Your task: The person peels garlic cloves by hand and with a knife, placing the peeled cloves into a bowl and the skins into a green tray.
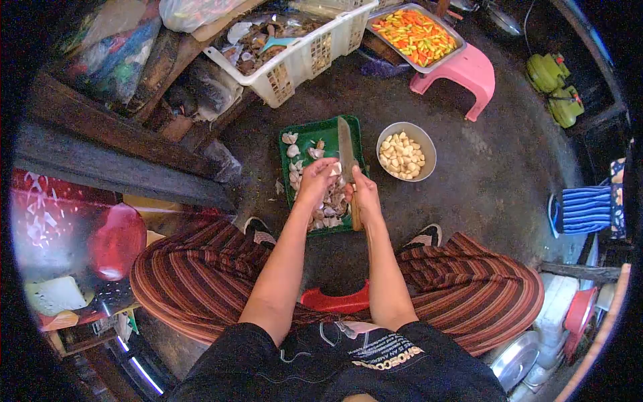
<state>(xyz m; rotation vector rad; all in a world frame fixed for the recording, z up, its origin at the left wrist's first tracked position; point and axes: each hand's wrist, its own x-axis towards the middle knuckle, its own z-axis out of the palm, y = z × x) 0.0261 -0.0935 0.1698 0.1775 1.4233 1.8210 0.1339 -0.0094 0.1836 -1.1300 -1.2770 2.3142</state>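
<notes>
Head view, clock face centred on the view, twelve at top. Holds a pale garlic clove [335, 169] in the fingertips of the left hand [316, 182]. Grips a knife [345, 149] with the right hand [364, 191], blade toward twelve, wooden handle showing toward six below the palm. Keeps both hands close together, over the green tray [305, 127] at the centre. Cannot tell whether fingertips touch the blade.

Notes whole garlic bulbs [293, 151] at the tray's ten o'clock side, and loose cloves and papery skins [328, 211] heaped below and between the hands, toward six. Finds a metal bowl [432, 164] of peeled cloves [402, 154] at two o'clock, near the tray, apart from it.

Records a white basket [271, 87] of mixed scraps just before twelve, and a metal tray [429, 68] of red, orange and yellow-green chillies [415, 33] at one, resting on a pink stool [483, 74]. Sees two green containers [566, 106] at two, farther out, and a blue striped cloth [587, 210] at three. Observes a red seat [338, 301] at six, between the knees in striped trousers [482, 288].
</notes>
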